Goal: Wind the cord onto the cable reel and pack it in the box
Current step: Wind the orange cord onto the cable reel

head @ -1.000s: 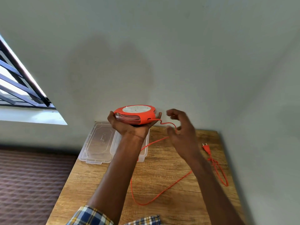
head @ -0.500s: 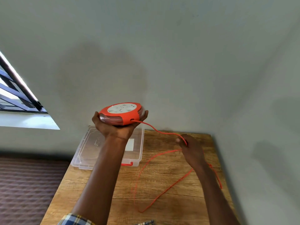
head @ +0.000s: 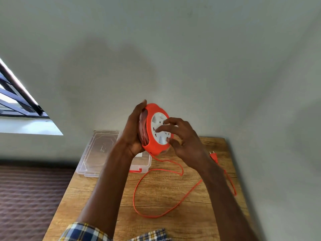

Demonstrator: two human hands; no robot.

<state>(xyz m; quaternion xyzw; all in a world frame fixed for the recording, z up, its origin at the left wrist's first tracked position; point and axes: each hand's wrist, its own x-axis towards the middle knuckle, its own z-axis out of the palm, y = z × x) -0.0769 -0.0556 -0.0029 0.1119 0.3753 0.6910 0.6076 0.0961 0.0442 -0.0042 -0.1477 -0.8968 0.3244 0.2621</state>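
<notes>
Left hand point(head: 132, 134) grips the upright reel point(head: 154, 134); right hand's point(head: 184, 141) spread fingers touch its face.

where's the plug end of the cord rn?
Head view: the plug lies on the wooden table at its far right, just right of the right hand, near the wall.

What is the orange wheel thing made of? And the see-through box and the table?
Cable reel: looks like hard plastic, smooth orange rim, white face. Box: clear plastic, you can see through it. Table: wood or wood-look board, brown grain lines, matte.
</notes>
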